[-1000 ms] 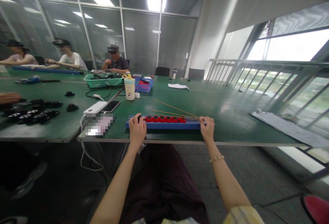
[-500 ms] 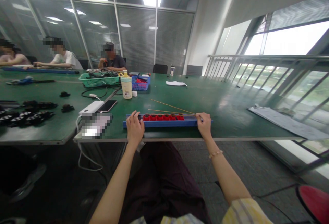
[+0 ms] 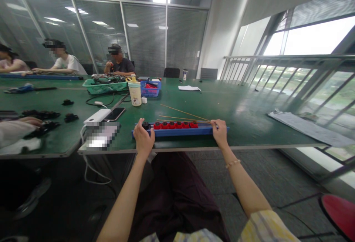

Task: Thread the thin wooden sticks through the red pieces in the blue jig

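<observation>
The blue rail (image 3: 183,132) lies lengthwise near the close edge of the green worktop (image 3: 238,112), with a row of red blocks (image 3: 172,125) along it. At its left end the left hand (image 3: 144,138) is open, thumb and fingers parted about a black piece (image 3: 145,125). At the right end the right hand (image 3: 220,133) is closed, pinching the thin sticks (image 3: 183,111), which fan out to the far left. Left of the rail sit a white box (image 3: 97,116) and a dark phone (image 3: 115,114); beyond them stand a cream bottle (image 3: 135,94), a green basket (image 3: 107,88) and a blue basket (image 3: 150,91). A clipboard (image 3: 307,127) lies off to the right. Over on the left, somebody's hand (image 3: 31,121) is among black parts (image 3: 41,114).
</observation>
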The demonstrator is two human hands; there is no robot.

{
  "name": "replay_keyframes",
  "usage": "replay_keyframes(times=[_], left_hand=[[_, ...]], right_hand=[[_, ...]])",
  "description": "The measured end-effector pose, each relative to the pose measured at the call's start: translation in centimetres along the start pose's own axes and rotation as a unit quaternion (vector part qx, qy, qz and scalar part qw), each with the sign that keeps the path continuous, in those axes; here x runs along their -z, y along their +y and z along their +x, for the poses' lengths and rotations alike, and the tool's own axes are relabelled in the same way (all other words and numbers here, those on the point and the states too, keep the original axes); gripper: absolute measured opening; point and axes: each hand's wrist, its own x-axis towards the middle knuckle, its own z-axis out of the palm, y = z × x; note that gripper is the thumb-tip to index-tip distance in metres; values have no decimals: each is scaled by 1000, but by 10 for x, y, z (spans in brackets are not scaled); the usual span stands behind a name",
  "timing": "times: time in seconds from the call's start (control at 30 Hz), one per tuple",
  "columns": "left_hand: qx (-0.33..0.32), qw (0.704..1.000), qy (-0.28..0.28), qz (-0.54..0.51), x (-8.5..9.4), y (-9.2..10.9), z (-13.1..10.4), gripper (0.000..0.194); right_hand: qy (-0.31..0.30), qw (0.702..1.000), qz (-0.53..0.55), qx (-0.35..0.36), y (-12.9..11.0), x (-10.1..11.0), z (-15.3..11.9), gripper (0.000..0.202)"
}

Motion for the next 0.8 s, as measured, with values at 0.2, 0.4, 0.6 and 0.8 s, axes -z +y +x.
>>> replay_keyframes(times=[0.2, 0.4, 0.6, 0.8], left_hand=[[-23, 999, -33, 26, 4, 2, 2, 52], [-50, 996, -57, 55, 6, 5, 2, 44], [-68, 993, -70, 59, 6, 3, 1, 44], [-75, 993, -78, 54, 8, 5, 0, 45]], right_hand=[[-10, 1000, 18, 4, 0, -1, 0, 34], [-16, 1000, 20, -2, 2, -2, 1, 33], [-22, 1000, 20, 0, 3, -2, 1, 33], [-21, 999, 24, 6, 2, 0, 2, 32]])
